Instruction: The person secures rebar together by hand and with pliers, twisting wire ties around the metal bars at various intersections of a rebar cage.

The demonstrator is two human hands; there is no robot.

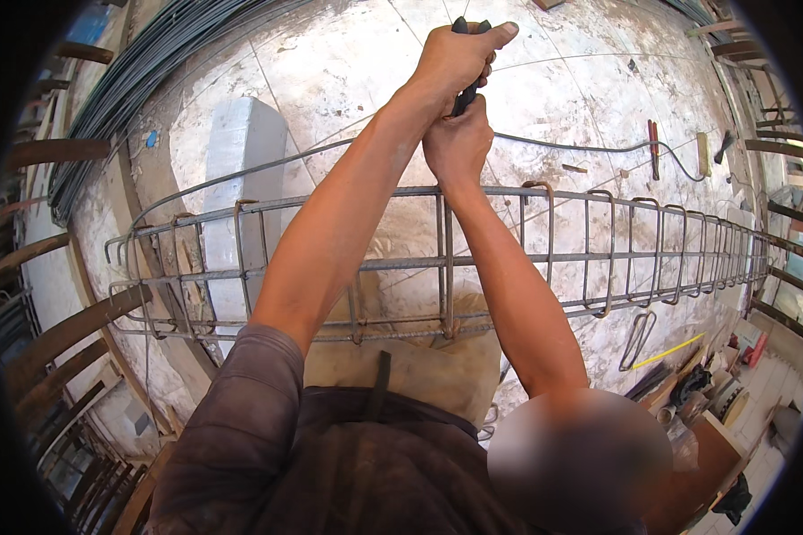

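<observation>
Both my hands are raised at the top middle, beyond the rebar cage [633,257]. My left hand [453,64] is closed around a black tool [466,100], its thumb pointing to the right. Just below it, my right hand [459,143] is closed at the tool's lower part. Two black ends show above the left fist; my fingers cover most of the tool, so its kind is unclear. A long thin dark rod or cable [562,147] runs behind my hands. The cage of steel bars and bent stirrups lies crosswise under my forearms.
A pale rectangular block [239,143] lies partly under the cage. A bundle of long steel rods [134,111] is at the far left. Red-handled pliers [655,152] and a small wooden piece [703,153] lie right. Nearer are a loose stirrup [638,341] and a yellow strip [669,350].
</observation>
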